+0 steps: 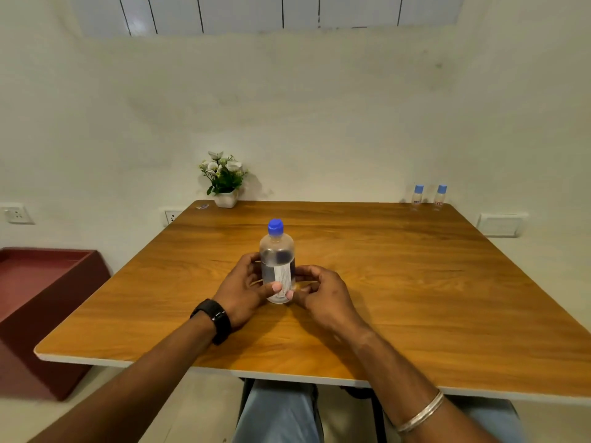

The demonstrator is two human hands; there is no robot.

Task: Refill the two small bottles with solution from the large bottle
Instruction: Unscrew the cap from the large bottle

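The large clear bottle (277, 260) with a blue cap stands upright at the middle of the wooden table (399, 282), about half full of clear liquid. My left hand (243, 289) wraps its left side, thumb on the label. My right hand (319, 292) touches its lower right side with thumb and fingertips. Two small clear bottles with light blue caps stand upright at the table's far right corner by the wall: one (417, 194) on the left, the other (440, 195) beside it. Both are capped.
A white pot of artificial flowers (224, 180) stands at the far left edge of the table. A dark red box (41, 302) sits to the left of the table. Wall sockets (16, 213) are on the wall.
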